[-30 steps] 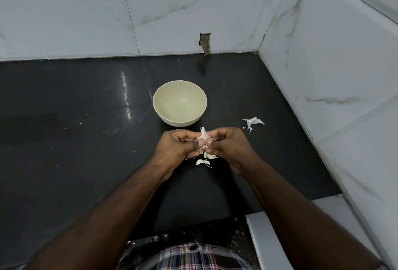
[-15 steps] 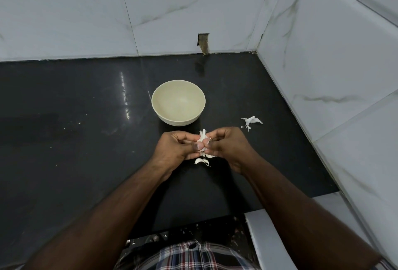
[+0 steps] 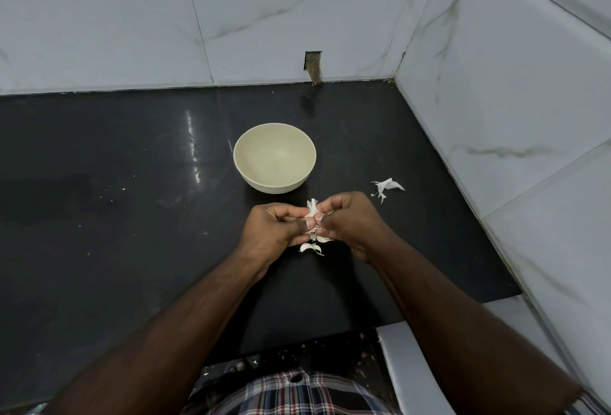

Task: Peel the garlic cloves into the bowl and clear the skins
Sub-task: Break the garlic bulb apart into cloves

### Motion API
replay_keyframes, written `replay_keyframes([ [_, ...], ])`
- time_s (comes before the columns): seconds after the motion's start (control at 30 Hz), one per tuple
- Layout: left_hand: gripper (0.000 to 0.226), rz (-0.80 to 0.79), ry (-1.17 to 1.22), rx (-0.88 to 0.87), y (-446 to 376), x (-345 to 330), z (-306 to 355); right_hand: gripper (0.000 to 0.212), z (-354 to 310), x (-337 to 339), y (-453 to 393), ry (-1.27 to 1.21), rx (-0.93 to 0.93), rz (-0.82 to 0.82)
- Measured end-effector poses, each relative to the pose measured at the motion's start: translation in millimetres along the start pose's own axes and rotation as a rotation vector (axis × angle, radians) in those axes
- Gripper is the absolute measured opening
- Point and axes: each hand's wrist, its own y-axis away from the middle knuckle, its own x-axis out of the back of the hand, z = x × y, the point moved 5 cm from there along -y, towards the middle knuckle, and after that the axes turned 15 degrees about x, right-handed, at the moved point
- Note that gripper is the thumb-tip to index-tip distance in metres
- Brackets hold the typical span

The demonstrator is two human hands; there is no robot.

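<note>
A cream bowl (image 3: 274,158) stands on the black counter (image 3: 115,216), and nothing shows inside it. Just in front of the bowl my left hand (image 3: 276,227) and my right hand (image 3: 350,223) meet and pinch a white garlic clove (image 3: 311,211) between their fingertips, its papery skin sticking up. Below the hands a few loose garlic cloves (image 3: 310,247) lie on the counter, partly hidden by my fingers. A scrap of white garlic skin (image 3: 386,187) lies to the right of the bowl.
Marble-tiled walls close the counter at the back and on the right (image 3: 496,117). A small dark notch (image 3: 313,67) is cut in the back wall. The counter's front edge runs near my checked shirt (image 3: 297,394). A white ledge (image 3: 406,365) sits at lower right.
Both hands stay together on the clove, only the fingers shifting slightly. Bowl, loose cloves and skin scrap have not moved.
</note>
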Motion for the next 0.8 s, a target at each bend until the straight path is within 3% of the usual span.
replay_keyframes([
  [0.3, 0.021, 0.026, 0.016, -0.01, 0.3, -3.2, -2.2, 0.012, -1.1, -0.2, -0.9, 0.01, -0.056, 0.021],
  [0.5, 0.022, 0.031, -0.008, -0.033, 0.9, -0.5, 4.1, 0.007, -2.2, -1.2, 4.3, -0.217, -0.045, -0.033],
  [0.8, 0.019, 0.004, 0.047, 0.025, 3.5, -2.3, 2.3, 0.014, 4.7, -0.8, 5.7, -0.203, -0.064, 0.098],
])
